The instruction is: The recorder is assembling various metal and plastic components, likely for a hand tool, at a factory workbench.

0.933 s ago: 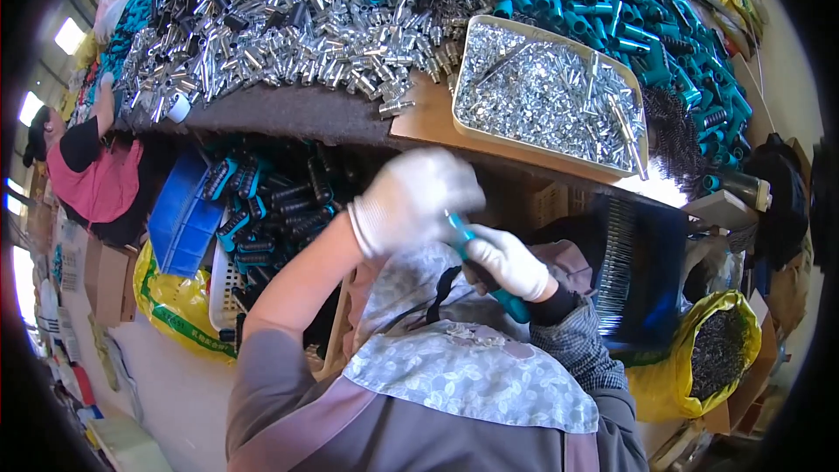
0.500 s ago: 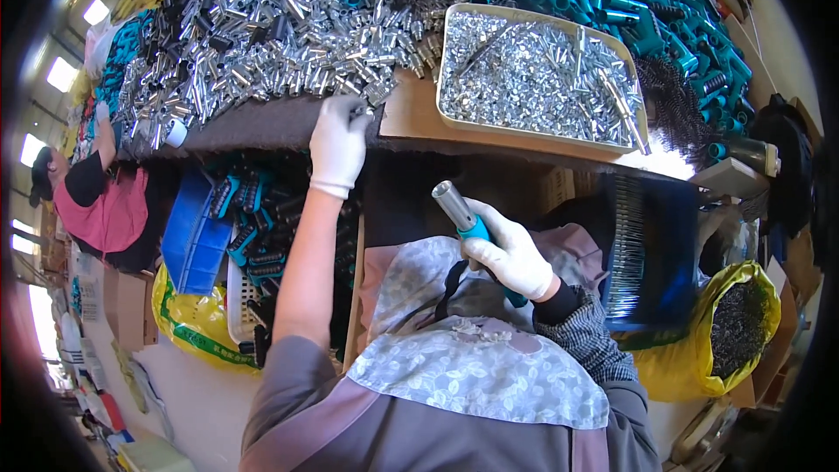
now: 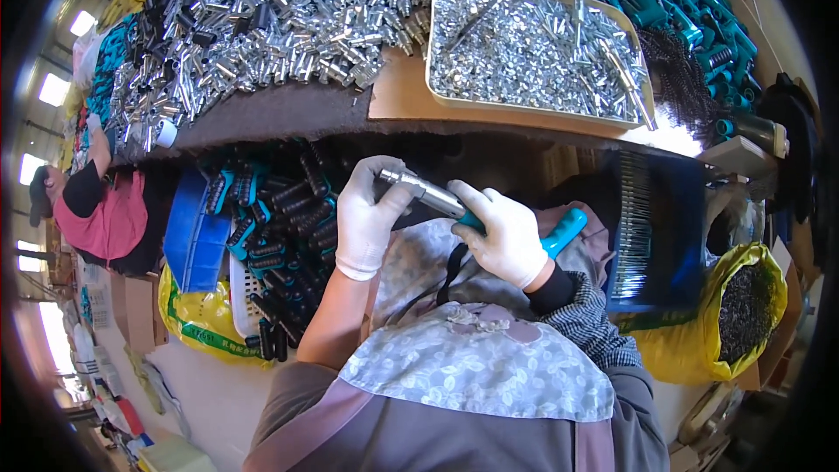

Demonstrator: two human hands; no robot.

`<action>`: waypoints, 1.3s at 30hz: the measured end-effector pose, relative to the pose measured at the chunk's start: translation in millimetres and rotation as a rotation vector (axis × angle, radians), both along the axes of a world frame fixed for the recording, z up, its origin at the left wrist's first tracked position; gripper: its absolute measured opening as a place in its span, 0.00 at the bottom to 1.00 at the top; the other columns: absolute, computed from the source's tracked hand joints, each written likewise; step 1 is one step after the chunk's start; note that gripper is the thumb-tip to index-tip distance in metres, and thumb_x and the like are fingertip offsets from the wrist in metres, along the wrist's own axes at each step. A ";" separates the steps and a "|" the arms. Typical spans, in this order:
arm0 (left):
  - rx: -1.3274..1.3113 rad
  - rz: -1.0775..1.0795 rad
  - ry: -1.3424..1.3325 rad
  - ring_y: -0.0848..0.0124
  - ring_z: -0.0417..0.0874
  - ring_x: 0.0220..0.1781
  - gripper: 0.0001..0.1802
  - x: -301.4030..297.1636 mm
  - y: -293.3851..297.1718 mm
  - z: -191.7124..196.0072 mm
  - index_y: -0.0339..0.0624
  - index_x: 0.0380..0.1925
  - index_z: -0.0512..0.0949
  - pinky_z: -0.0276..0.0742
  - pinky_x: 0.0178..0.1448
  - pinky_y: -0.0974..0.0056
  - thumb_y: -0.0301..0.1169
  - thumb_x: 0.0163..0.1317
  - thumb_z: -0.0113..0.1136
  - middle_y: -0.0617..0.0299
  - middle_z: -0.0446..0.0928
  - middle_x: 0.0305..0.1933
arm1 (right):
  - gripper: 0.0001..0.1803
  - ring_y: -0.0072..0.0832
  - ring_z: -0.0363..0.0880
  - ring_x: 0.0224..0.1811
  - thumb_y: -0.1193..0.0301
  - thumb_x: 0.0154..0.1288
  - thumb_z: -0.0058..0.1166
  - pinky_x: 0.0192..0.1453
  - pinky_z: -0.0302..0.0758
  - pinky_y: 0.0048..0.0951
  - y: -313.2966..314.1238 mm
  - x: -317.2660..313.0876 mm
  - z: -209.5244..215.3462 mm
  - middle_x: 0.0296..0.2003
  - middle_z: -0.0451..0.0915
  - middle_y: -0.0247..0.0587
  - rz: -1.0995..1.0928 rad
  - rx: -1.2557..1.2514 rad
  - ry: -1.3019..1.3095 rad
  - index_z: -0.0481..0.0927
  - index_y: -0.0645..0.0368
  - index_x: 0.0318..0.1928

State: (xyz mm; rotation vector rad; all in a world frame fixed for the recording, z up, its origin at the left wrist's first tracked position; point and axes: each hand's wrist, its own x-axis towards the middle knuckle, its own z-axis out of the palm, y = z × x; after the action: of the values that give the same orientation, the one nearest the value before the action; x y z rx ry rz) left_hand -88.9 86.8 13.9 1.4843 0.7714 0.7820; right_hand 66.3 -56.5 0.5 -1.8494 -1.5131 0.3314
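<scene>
White-gloved, my right hand is closed around a teal plastic handle. From that handle a silver metal tube points up and left, over my lap. At the tube's far end my left hand, also gloved, pinches a small silver metal fitting between thumb and fingers. The fitting lines up with the tube's mouth; whether it sits inside or only touches I cannot tell. Beyond both hands, a large heap of silver metal parts covers the bench.
A cream tray of tiny metal pieces sits on the bench, beside piled teal handles. Below are a blue bin, several black-and-teal handles, a blue box of thin rods and a yellow sack. Another person works at far left.
My left hand has come back from the metal heap toward my lap with a fitting. My right hand has tilted the tube leftward, and the two now meet.
</scene>
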 end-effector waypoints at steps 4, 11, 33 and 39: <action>0.048 0.018 0.163 0.74 0.84 0.38 0.14 2.3 -5.5 18.0 0.34 0.43 0.80 0.81 0.44 0.69 0.23 0.58 0.71 0.59 0.83 0.37 | 0.33 0.48 0.80 0.35 0.67 0.53 0.70 0.38 0.76 0.44 -5.7 3.7 5.2 0.32 0.76 0.46 -0.031 0.034 -0.180 0.78 0.54 0.62; 0.200 -0.190 0.212 0.75 0.83 0.39 0.14 -4.9 -2.7 35.1 0.33 0.40 0.79 0.80 0.43 0.69 0.22 0.54 0.70 0.57 0.84 0.40 | 0.28 0.49 0.85 0.43 0.63 0.59 0.66 0.46 0.80 0.40 -16.7 20.5 14.7 0.39 0.84 0.53 0.164 0.025 0.257 0.79 0.59 0.59; 0.798 -0.699 0.025 0.54 0.83 0.46 0.19 -17.3 1.1 54.3 0.43 0.43 0.85 0.80 0.53 0.55 0.24 0.46 0.69 0.54 0.81 0.46 | 0.19 0.37 0.83 0.28 0.60 0.66 0.62 0.38 0.78 0.33 -26.5 35.7 20.0 0.27 0.82 0.48 0.424 -0.344 0.761 0.85 0.62 0.50; 0.397 -0.491 0.427 0.58 0.85 0.36 0.15 -24.6 0.3 58.3 0.40 0.44 0.84 0.81 0.44 0.61 0.35 0.59 0.70 0.53 0.82 0.38 | 0.26 0.42 0.87 0.36 0.53 0.67 0.60 0.43 0.80 0.35 -24.3 22.1 26.1 0.33 0.85 0.53 0.267 -0.199 0.371 0.83 0.64 0.52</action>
State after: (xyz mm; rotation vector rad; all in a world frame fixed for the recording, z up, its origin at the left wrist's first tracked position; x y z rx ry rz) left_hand -113.5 87.1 72.2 2.1345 0.5344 0.2478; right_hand 88.4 -80.8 26.6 -1.6149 -1.5027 0.9275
